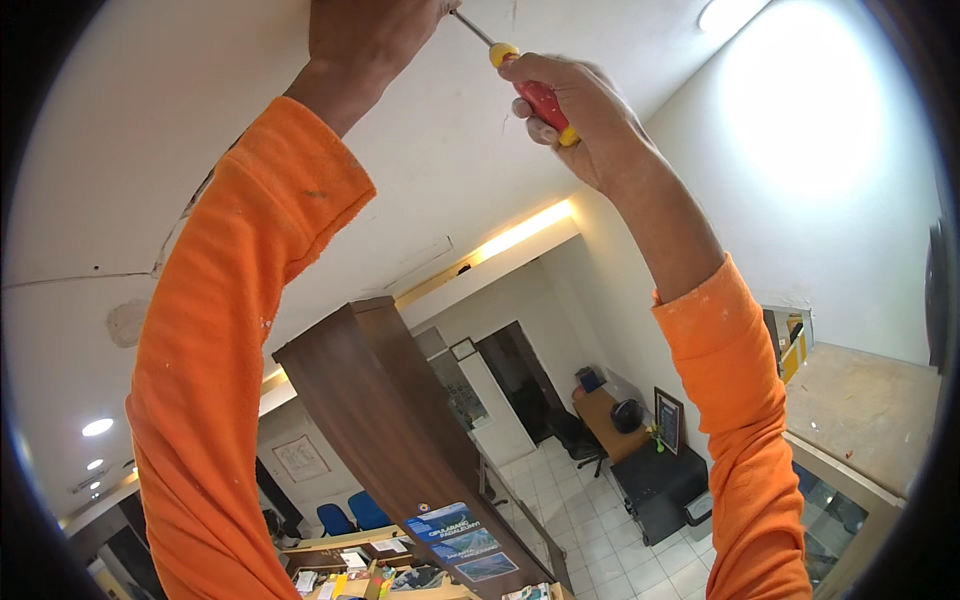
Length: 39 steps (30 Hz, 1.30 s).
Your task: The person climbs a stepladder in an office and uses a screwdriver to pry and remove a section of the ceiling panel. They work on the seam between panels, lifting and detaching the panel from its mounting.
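Overhead, my right hand (590,115) is wrapped round the red and yellow handle of a screwdriver (545,103). Its metal shaft slants up and to the left, toward the white ceiling (440,150). My left hand (375,35) is raised beside the shaft's tip at the top edge of the view. Most of its fingers lie beyond the picture, so whether they pinch anything is hidden. The tip itself meets the edge of that hand, and what it touches is too small to tell. Both arms wear orange sleeves.
A cracked ceiling joint (165,255) runs past my left sleeve. Below stand a dark wooden column (400,420) with a blue poster, a cluttered counter (440,592), blue chairs (368,510) and a desk (605,420). A dusty ledge (860,410) juts out at the right.
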Available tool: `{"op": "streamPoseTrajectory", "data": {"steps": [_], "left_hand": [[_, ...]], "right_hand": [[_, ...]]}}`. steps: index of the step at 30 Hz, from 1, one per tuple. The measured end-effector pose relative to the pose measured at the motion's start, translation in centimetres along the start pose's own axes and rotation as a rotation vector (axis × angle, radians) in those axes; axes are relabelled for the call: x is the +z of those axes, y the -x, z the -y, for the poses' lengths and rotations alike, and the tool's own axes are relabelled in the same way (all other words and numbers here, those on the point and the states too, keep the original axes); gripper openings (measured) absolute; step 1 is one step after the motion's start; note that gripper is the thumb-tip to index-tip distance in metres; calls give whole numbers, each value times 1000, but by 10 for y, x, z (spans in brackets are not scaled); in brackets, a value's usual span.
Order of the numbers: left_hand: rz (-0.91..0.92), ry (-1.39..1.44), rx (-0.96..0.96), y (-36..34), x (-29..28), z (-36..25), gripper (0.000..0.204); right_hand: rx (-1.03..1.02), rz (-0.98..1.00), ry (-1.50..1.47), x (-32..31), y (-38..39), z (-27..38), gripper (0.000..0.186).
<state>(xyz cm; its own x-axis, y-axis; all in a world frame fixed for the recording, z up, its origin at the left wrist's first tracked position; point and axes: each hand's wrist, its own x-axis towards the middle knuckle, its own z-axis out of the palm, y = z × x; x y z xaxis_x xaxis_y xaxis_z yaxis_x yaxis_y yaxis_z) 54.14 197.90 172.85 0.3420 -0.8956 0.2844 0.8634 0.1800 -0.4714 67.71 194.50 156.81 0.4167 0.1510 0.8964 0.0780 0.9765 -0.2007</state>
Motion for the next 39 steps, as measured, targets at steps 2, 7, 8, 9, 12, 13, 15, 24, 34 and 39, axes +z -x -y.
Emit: {"op": "streamPoseTrajectory", "data": {"steps": [2,7,8,9,12,13,15,24,34,39], "left_hand": [[-62,23,0,0,3,3,133],[-63,12,-17,-4,3,-2,129],[-111,2,-11,-5,8,-3,128],[-154,-13,-4,-3,10,-2,128],[-166,-48,-18,-1,14,-1,127],[-138,-49,-24,-2,13,0,127],[-82,-43,-27,-3,11,-1,127],[-127,35,2,-2,12,0,131],[-92,54,27,-1,9,3,119],[90,41,93,-1,-9,7,99]], "right_hand": [[-375,-181,545,-1,0,-11,28],[-844,-460,1324,0,-2,-28,26],[-885,-449,1309,-1,-2,-31,23],[-744,-396,1165,2,-3,-28,21],[-240,-121,458,1,-7,-16,20],[-15,46,41,-8,-10,-8,21],[196,176,-333,-15,-11,-2,23],[-651,-357,960,7,7,-18,25],[-14,-102,267,12,7,9,26],[303,236,-517,-11,-4,11,40]]}}
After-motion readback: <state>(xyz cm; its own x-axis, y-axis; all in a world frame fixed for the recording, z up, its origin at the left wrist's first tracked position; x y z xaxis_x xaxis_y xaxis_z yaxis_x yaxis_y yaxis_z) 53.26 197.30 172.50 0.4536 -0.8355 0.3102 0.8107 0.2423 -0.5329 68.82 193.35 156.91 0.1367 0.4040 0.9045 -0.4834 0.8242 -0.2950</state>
